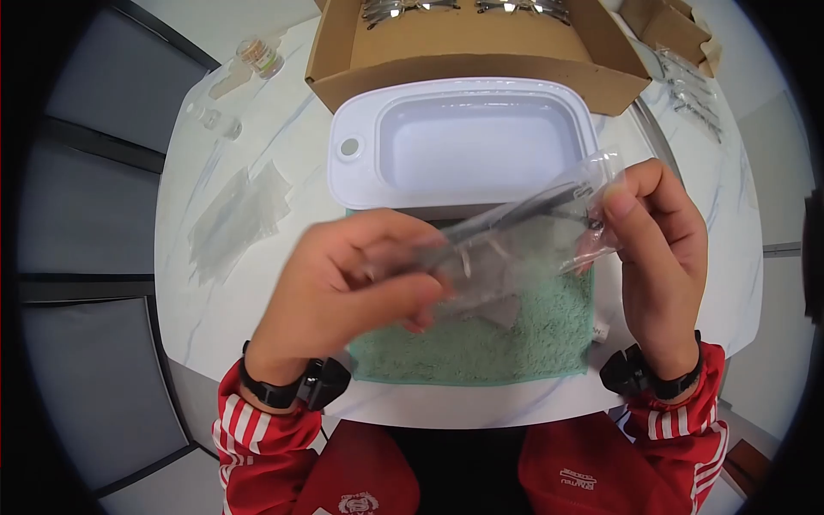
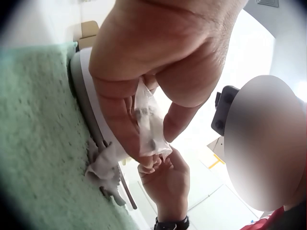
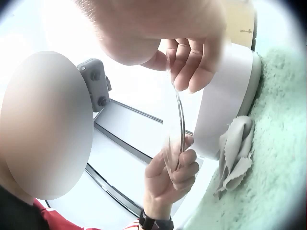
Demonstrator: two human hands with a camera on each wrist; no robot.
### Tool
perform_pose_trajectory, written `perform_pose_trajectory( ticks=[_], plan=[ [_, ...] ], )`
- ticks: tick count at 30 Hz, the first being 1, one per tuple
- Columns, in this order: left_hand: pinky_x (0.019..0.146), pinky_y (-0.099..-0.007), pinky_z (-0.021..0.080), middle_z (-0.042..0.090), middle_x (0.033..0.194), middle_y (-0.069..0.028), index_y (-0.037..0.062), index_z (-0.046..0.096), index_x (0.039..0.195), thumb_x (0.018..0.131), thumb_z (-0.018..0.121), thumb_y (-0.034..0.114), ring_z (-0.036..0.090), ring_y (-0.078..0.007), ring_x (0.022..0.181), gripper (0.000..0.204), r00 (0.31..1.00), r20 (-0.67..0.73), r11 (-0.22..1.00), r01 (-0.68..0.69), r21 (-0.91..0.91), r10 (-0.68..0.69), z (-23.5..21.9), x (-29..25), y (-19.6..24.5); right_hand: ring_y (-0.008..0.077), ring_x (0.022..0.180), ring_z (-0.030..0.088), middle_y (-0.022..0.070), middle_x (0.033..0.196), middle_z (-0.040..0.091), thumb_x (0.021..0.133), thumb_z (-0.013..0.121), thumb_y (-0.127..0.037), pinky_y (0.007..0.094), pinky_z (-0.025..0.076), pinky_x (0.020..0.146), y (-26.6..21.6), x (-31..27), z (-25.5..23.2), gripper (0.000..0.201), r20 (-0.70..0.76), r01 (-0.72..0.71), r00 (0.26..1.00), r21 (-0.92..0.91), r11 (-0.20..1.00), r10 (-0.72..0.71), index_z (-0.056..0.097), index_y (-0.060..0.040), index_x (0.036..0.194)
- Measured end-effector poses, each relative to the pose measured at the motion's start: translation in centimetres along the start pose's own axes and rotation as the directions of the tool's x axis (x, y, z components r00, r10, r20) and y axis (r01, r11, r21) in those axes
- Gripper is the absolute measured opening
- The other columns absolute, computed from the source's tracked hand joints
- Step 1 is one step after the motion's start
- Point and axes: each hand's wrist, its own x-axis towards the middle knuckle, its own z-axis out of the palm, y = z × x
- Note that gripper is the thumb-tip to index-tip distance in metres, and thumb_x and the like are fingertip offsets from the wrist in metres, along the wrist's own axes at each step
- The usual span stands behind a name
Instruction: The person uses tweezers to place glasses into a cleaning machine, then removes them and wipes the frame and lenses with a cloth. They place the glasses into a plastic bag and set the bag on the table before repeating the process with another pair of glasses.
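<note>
A clear plastic bag (image 1: 524, 249) with a thin dark item, seemingly glasses, inside is stretched between both hands above the green towel (image 1: 463, 356). My left hand (image 1: 322, 296) grips its left end, fingers curled round it and blurred. At the upper right end, my right hand (image 1: 659, 236) pinches the plastic between thumb and fingers. In the left wrist view the bag (image 2: 152, 127) hangs between the left hand's (image 2: 158, 52) fingers. The right wrist view shows a thin curved edge (image 3: 181, 115) running between the hands. A grey cloth (image 3: 235, 155) lies crumpled on the towel.
Behind the towel stands a white basin (image 1: 356, 184), with a cardboard box (image 1: 481, 73) holding glasses beyond it. Flat plastic bags (image 1: 236, 219) and a small jar (image 1: 260, 58) are on the left of the table. More bagged items (image 1: 693, 94) lie at the back right.
</note>
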Motion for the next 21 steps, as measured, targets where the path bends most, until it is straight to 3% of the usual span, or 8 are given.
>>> perform_pose_trajectory(
  ticks=[3, 6, 10, 12, 15, 21],
  plan=[
    [0.058, -0.0294, 0.056, 0.071, 0.089, -0.0143, -0.0035, 0.064, 0.117, 0.087, 0.075, 0.010, 0.067, -0.0165, 0.067, 0.034, 0.984, -0.092, 0.988, -0.156, -0.005, 0.155, -1.2, 0.3, -0.4, 0.0076, 0.069, 0.060, 0.0030, 0.083, 0.065, 0.099, 0.062, -0.007, 0.0227, 0.048, 0.064, 0.2, 0.1, 0.1, 0.008, 0.004, -0.021, 1.000, 0.104, 0.994, 0.020, 0.060, 0.0000, 0.099],
    [0.056, -0.0292, 0.056, 0.071, 0.088, -0.0141, -0.0030, 0.066, 0.116, 0.088, 0.076, 0.015, 0.067, -0.0158, 0.066, 0.035, 0.985, -0.075, 0.988, -0.150, 0.045, 0.153, -1.3, 0.5, -0.1, 0.0078, 0.070, 0.061, 0.0037, 0.084, 0.066, 0.099, 0.065, -0.009, 0.0234, 0.049, 0.063, -0.7, 0.1, 1.3, 0.010, -0.007, -0.125, 0.992, 0.100, 0.987, 0.127, 0.062, -0.0001, 0.098],
    [0.056, -0.0290, 0.056, 0.071, 0.088, -0.0141, -0.0032, 0.065, 0.119, 0.093, 0.072, 0.020, 0.067, -0.0161, 0.065, 0.035, 0.971, -0.091, 0.975, -0.220, 0.022, 0.221, -1.8, 0.7, -0.6, 0.0078, 0.070, 0.062, 0.0039, 0.084, 0.067, 0.098, 0.068, -0.011, 0.0236, 0.050, 0.062, 0.2, 0.3, 0.6, 0.011, 0.015, -0.075, 0.997, 0.048, 0.996, 0.074, 0.064, -0.0007, 0.096],
    [0.063, -0.0286, 0.060, 0.074, 0.095, -0.0168, -0.0056, 0.064, 0.121, 0.098, 0.067, 0.017, 0.071, -0.0172, 0.070, 0.032, 0.941, -0.138, 0.936, -0.327, -0.131, 0.309, -2.1, 0.8, -0.5, 0.0080, 0.069, 0.061, 0.0036, 0.083, 0.067, 0.098, 0.068, -0.011, 0.0233, 0.050, 0.062, 0.4, 0.5, 0.2, 0.011, 0.038, -0.058, 0.998, 0.088, 0.994, 0.055, 0.064, -0.0006, 0.094],
    [0.058, -0.0274, 0.057, 0.073, 0.093, -0.0159, -0.0051, 0.062, 0.124, 0.102, 0.060, 0.028, 0.068, -0.0156, 0.065, 0.040, 0.912, -0.237, 0.939, -0.345, -0.006, 0.334, -1.6, 0.9, -0.4, 0.0079, 0.069, 0.061, 0.0035, 0.083, 0.066, 0.098, 0.068, -0.010, 0.0232, 0.050, 0.062, 0.8, 0.7, 0.3, 0.011, 0.029, -0.050, 0.998, 0.095, 0.994, 0.047, 0.063, -0.0005, 0.094],
    [0.058, -0.0272, 0.057, 0.074, 0.095, -0.0162, -0.0051, 0.062, 0.124, 0.102, 0.061, 0.030, 0.070, -0.0159, 0.066, 0.042, 0.908, -0.243, 0.937, -0.348, 0.015, 0.342, -1.5, 0.9, -0.4, 0.0079, 0.069, 0.061, 0.0036, 0.083, 0.066, 0.098, 0.068, -0.010, 0.0235, 0.050, 0.061, 0.5, 0.8, 0.5, 0.012, 0.001, -0.057, 0.998, 0.072, 0.996, 0.057, 0.064, 0.0006, 0.097]
  ],
)
